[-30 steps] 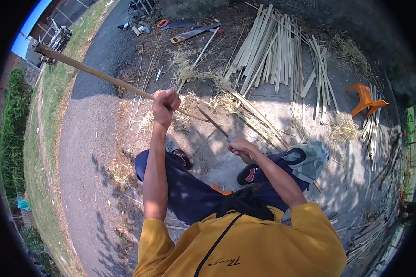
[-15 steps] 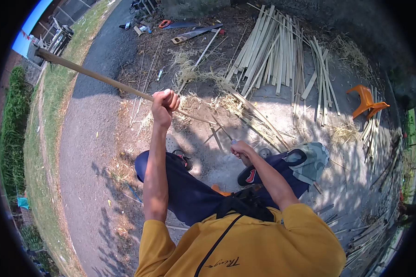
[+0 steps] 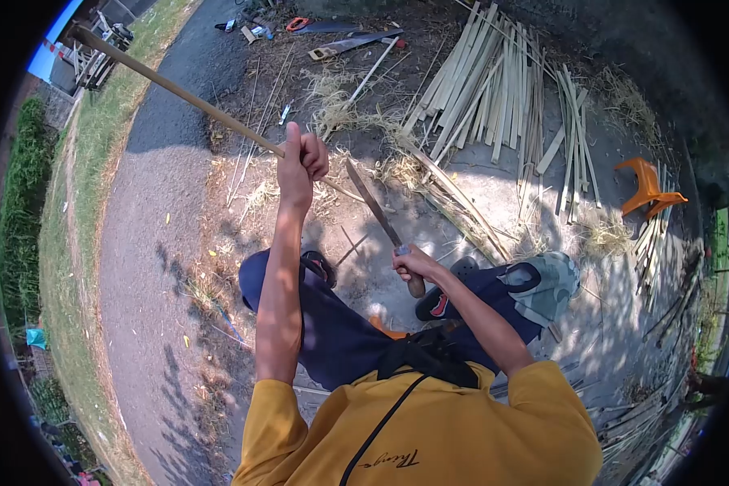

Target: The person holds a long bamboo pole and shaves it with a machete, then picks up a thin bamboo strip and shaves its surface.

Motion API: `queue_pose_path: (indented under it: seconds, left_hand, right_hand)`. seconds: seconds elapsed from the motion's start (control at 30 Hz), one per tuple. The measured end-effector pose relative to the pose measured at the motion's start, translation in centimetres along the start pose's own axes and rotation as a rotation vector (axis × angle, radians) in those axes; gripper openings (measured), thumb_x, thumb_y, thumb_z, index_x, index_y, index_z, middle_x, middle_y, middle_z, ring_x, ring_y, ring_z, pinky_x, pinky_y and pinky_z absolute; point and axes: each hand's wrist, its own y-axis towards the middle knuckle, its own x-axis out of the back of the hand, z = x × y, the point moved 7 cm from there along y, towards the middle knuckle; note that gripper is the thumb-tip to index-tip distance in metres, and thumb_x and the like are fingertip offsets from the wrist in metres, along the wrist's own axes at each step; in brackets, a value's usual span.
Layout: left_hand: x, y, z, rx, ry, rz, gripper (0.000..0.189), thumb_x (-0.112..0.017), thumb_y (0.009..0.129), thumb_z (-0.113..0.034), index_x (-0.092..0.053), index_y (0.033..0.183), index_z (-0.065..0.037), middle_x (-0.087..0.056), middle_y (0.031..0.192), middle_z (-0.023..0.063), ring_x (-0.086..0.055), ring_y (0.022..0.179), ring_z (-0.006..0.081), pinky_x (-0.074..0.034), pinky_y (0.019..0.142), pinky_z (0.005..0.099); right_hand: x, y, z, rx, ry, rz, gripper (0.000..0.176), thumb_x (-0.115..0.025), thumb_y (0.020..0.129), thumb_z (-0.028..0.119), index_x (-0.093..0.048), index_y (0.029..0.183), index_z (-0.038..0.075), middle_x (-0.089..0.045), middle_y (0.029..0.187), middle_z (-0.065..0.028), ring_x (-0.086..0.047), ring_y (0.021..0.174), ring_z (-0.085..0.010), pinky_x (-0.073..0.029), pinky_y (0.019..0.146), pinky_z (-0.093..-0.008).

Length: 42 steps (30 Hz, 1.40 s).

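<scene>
A long thin wooden pole slants from the upper left down to the middle. My left hand is closed round it near its lower end, thumb pointing up. In my right hand is the handle of a long-bladed knife. Its blade points up and left, with the tip a little apart from the pole's lower end. The knife hangs between my knees, above the dusty ground.
Split bamboo strips lie in a pile at the upper right, with curly shavings beside them. Two saws rest on the ground at the top. An orange plastic stool stands at the right. A paved path runs along the left.
The knife has swung so its blade shows broadside and points further left. My left hand has shifted slightly right and up, its thumb now raised, and the pole has moved slightly with it.
</scene>
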Motion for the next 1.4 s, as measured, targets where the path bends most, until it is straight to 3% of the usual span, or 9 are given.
queue_pose_path:
  seconds: [0.1,0.2,0.33,0.57,0.63,0.77,0.97,1.23,1.4]
  left_hand:
    - [0.8,-0.5,1.1,0.138,0.059,-0.019,0.069,-0.028,0.097,-0.068,-0.029,0.056,-0.012,-0.025,0.050,-0.0032,-0.019,0.043,0.0084,-0.013,0.039,0.0254]
    - [1.2,-0.7,1.2,0.137,0.036,-0.039,0.068,-0.027,0.097,-0.068,-0.030,0.058,-0.012,-0.026,0.053,-0.0043,-0.022,0.044,0.0064,-0.014,0.040,0.0240]
    - [1.2,-0.4,1.3,0.112,-0.025,0.029,0.070,-0.025,0.097,-0.068,-0.030,0.057,-0.012,-0.023,0.051,-0.0029,-0.019,0.046,0.0091,-0.015,0.044,0.0265]
    - [0.8,-0.3,0.9,0.006,-0.160,0.100,0.072,-0.029,0.091,-0.077,-0.027,0.059,-0.013,-0.019,0.055,-0.0038,-0.018,0.052,0.0109,-0.015,0.051,0.0296]
    - [0.8,-0.2,1.1,0.017,-0.190,0.111,0.073,-0.028,0.090,-0.078,-0.026,0.058,-0.013,-0.018,0.055,-0.0046,-0.018,0.052,0.0108,-0.015,0.050,0.0294]
    - [1.5,-0.4,1.3,0.016,-0.122,0.021,0.074,-0.028,0.086,-0.082,-0.022,0.058,-0.014,-0.016,0.055,-0.0054,-0.015,0.050,0.0095,-0.012,0.049,0.0297]
    - [2.5,-0.5,1.2,-0.024,-0.056,-0.113,0.073,-0.029,0.085,-0.082,-0.021,0.058,-0.015,-0.016,0.055,-0.0060,-0.012,0.050,0.0086,-0.010,0.047,0.0299]
    - [1.5,0.0,1.5,-0.018,-0.235,-0.085,0.074,-0.030,0.084,-0.084,-0.021,0.059,-0.015,-0.014,0.056,-0.0060,-0.014,0.051,0.0093,-0.011,0.048,0.0291]
    - [2.4,0.0,1.3,-0.038,-0.181,-0.237,0.075,-0.028,0.084,-0.085,-0.020,0.058,-0.015,-0.014,0.056,-0.0058,-0.012,0.050,0.0095,-0.011,0.048,0.0291]
  right_hand:
    - [3.0,0.5,-2.0,-0.046,-0.080,-0.134,0.015,-0.060,0.083,0.003,-0.046,0.078,0.006,-0.048,0.058,-0.0004,-0.048,0.044,-0.0104,-0.039,0.043,-0.0262]
    - [5.2,1.1,-3.8,-0.181,-0.030,-0.212,0.014,-0.061,0.082,0.005,-0.049,0.076,0.006,-0.050,0.058,-0.0002,-0.048,0.044,-0.0108,-0.040,0.042,-0.0271]
    - [6.9,1.0,-2.9,-0.180,-0.179,-0.302,0.014,-0.062,0.082,0.006,-0.052,0.073,0.005,-0.052,0.059,-0.0015,-0.048,0.044,-0.0102,-0.039,0.042,-0.0284]
    - [-0.5,-2.8,3.5,-0.045,-0.033,-0.126,0.015,-0.060,0.085,0.002,-0.046,0.080,0.006,-0.045,0.061,0.0009,-0.042,0.046,-0.0077,-0.035,0.041,-0.0244]
    - [-3.2,-3.8,5.2,0.052,0.084,0.023,0.016,-0.058,0.084,0.002,-0.047,0.073,0.005,-0.047,0.060,-0.0004,-0.043,0.046,-0.0077,-0.034,0.040,-0.0245]
    - [-3.5,-3.4,5.1,0.103,-0.021,0.030,0.016,-0.059,0.083,0.002,-0.046,0.074,0.005,-0.046,0.060,-0.0007,-0.043,0.046,-0.0071,-0.034,0.040,-0.0240]
    - [-0.8,-1.8,2.1,-0.052,-0.030,-0.081,0.017,-0.058,0.082,0.001,-0.044,0.073,0.006,-0.045,0.060,-0.0005,-0.043,0.045,-0.0076,-0.034,0.040,-0.0241]
    - [-5.6,-4.3,8.3,0.102,-0.001,-0.008,0.014,-0.057,0.081,0.001,-0.045,0.074,0.005,-0.046,0.063,-0.0010,-0.041,0.048,-0.0072,-0.033,0.040,-0.0234]
    - [-6.0,-3.6,7.3,0.130,-0.089,-0.036,0.012,-0.057,0.081,0.001,-0.047,0.073,0.004,-0.047,0.063,-0.0017,-0.043,0.048,-0.0075,-0.033,0.039,-0.0238]
